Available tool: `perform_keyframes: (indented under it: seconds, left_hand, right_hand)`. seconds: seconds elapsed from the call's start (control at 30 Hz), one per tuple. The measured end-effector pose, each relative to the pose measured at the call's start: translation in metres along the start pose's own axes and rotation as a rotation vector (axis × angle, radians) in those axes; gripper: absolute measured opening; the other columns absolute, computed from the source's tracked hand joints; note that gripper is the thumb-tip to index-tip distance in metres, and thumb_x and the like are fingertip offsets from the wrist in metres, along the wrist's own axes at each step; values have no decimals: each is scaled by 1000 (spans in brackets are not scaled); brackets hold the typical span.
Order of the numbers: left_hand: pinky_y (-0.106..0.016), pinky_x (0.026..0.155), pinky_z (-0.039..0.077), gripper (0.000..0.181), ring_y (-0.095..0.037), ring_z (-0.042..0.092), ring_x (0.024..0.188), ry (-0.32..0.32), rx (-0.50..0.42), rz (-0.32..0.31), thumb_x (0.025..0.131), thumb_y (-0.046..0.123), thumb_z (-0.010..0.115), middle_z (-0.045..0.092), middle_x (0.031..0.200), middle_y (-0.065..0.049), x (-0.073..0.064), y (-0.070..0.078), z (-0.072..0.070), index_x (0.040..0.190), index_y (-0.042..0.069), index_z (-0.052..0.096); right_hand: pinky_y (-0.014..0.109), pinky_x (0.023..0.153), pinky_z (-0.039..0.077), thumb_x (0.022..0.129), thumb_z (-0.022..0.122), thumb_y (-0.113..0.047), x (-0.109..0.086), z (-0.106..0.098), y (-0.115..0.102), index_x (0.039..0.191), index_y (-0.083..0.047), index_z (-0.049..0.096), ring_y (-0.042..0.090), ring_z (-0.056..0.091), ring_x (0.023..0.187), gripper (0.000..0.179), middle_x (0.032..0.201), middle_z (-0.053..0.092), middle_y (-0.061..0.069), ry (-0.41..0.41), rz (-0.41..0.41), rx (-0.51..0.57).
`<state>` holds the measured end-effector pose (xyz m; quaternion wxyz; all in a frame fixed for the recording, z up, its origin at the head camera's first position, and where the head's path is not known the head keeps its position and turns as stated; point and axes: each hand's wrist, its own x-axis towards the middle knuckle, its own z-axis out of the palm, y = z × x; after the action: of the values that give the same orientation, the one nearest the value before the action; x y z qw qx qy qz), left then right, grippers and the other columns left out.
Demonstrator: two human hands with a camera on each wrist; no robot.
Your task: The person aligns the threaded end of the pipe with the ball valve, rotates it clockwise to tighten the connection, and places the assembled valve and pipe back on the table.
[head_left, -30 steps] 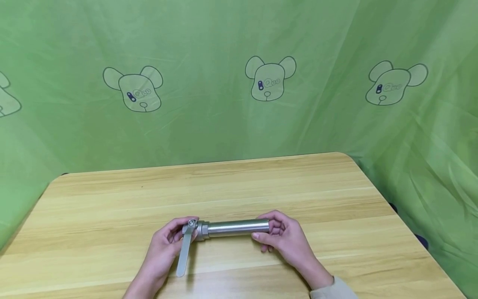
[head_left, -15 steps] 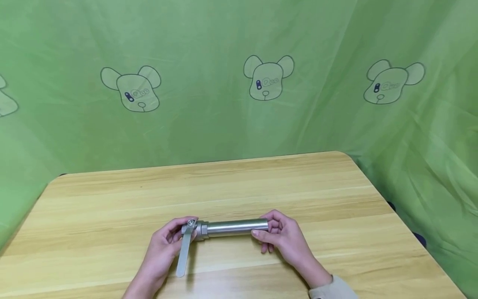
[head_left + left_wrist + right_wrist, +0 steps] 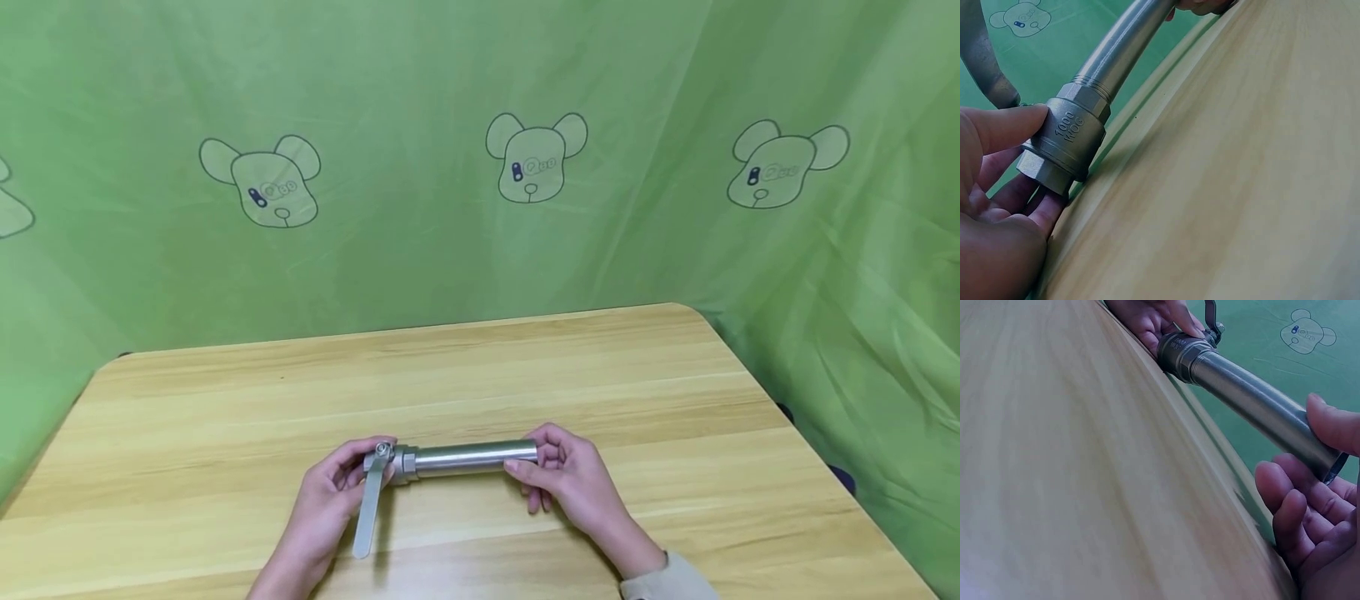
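Note:
A metal ball valve [image 3: 1069, 134], marked "1000 WOG", is joined to a shiny steel pipe [image 3: 476, 457] pointing right. My left hand [image 3: 326, 500] grips the valve body, thumb on its near side and fingers curled beneath. The valve's flat lever handle [image 3: 367, 512] sticks out toward me, across the left hand's fingers in the head view. My right hand [image 3: 573, 479] holds the pipe's free end, thumb on the near side and fingers behind and under it. In the right wrist view, threads show where the pipe [image 3: 1254, 403] enters the valve's hex collar.
Both hands are over a wood-grain table [image 3: 450, 383] with rounded far corners. Behind and to the right hangs a green curtain [image 3: 420, 233] printed with bear heads. A light sleeve [image 3: 667, 581] covers the right wrist.
The hands, valve and pipe keep nearly the same pose. The right hand's fingers shift slightly at the pipe's end, and the head view drifts a little.

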<state>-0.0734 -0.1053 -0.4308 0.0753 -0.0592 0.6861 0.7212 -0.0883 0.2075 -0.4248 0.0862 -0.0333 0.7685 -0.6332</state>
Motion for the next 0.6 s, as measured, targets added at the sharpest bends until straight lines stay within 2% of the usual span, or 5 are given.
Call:
perform_keyframes:
  seconds: [0.1,0.3,0.47,0.6]
  left_hand:
    - [-18,103,56,50,-9,69,124,2,-1,-3,90,7,82,69,144,-11,0,0,0,139,6,68]
    - [-17,103,55,50,-8,69,124,6,10,0,91,8,82,69,144,-11,-1,-1,-2,139,6,68]
    - [-16,103,56,50,-8,69,124,5,2,-3,90,5,82,69,144,-11,-1,-2,-1,139,6,69]
    - [-16,103,56,50,-9,69,124,9,4,3,90,3,81,69,144,-11,-1,-2,1,138,6,69]
  right_hand:
    - [24,49,52,90,88,-21,0,0,0,110,3,69,17,67,56,36,73,70,8,32,0,-26]
    - [21,63,55,83,93,-20,-1,0,0,110,-2,79,11,63,72,36,86,72,3,120,-23,-87]
    - [20,59,50,87,90,-24,1,1,-1,107,-2,78,16,68,64,32,77,71,5,81,18,-74]
    - [22,52,47,91,87,-29,1,2,-3,98,-3,74,19,67,57,30,68,68,6,77,41,-72]
